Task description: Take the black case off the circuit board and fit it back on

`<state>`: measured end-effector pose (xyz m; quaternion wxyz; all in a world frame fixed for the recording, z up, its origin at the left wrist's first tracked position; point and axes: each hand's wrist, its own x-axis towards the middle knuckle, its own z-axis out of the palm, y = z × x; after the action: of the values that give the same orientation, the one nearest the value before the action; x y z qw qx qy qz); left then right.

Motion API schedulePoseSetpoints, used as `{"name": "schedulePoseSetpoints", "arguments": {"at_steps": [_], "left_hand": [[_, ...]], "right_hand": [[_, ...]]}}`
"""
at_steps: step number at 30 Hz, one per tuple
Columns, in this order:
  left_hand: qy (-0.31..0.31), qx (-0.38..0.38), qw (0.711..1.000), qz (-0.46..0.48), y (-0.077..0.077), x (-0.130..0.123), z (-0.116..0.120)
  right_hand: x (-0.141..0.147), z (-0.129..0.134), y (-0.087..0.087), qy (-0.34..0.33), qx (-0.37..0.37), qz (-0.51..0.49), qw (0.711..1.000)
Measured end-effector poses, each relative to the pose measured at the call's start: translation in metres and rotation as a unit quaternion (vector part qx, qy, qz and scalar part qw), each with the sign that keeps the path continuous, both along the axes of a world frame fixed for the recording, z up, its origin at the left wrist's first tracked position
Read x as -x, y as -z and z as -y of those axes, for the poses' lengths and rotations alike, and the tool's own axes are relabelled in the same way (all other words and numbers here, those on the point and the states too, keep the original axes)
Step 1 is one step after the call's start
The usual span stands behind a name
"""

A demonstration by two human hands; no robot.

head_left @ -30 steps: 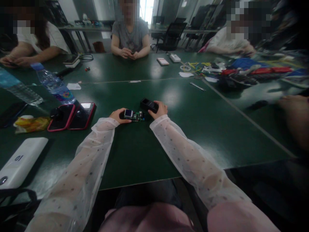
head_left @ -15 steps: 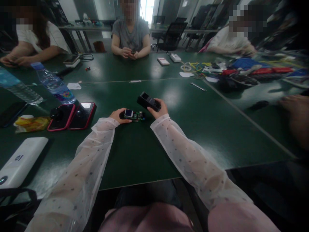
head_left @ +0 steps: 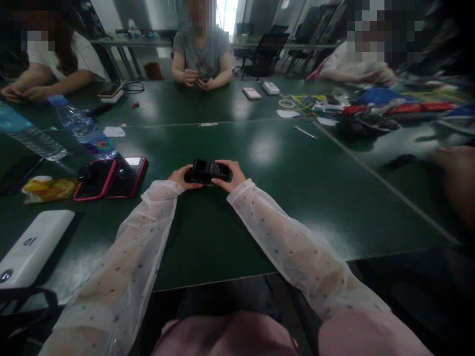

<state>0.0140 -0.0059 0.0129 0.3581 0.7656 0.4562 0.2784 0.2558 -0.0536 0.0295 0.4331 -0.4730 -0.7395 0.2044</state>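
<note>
Over the green table [head_left: 208, 237], my right hand [head_left: 232, 175] grips a black plastic housing [head_left: 210, 169] with a square window at its left end. The housing now lies over the circuit board and covers nearly all of it; only a thin lower edge of the board [head_left: 208, 184] shows. My left hand [head_left: 181, 177] is closed round the left end of that board, thumb along the near side, fingers behind. Whether the housing is seated on the board or just above it, I cannot tell.
Two red-edged phones [head_left: 126, 177], a yellow packet [head_left: 50, 189], a white power bank [head_left: 37, 247] and water bottles [head_left: 83, 128] are on the left. A wrench [head_left: 305, 132] lies beyond my right hand, near a pile of cables and tools [head_left: 389, 111]. Several people sit around the table.
My right hand has moved left and slightly down, carrying the black housing from beside the circuit board to over it. My left hand has stayed in place.
</note>
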Motion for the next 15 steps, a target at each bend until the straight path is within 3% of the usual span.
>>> {"name": "schedulePoseSetpoints", "arguments": {"at_steps": [3, 8, 15], "left_hand": [[-0.011, -0.002, 1.0, -0.016, -0.004, 0.0, 0.002], [0.03, -0.015, 0.999, -0.01, -0.013, 0.001, 0.005], [0.024, -0.018, 0.999, -0.017, -0.016, 0.001, 0.007]], "right_hand": [[0.003, -0.002, 0.004, -0.002, 0.023, 0.039, 0.999], [0.005, -0.006, 0.01, -0.004, 0.07, 0.128, 0.989], [0.003, -0.007, 0.014, -0.009, 0.061, 0.146, 0.987]]}}
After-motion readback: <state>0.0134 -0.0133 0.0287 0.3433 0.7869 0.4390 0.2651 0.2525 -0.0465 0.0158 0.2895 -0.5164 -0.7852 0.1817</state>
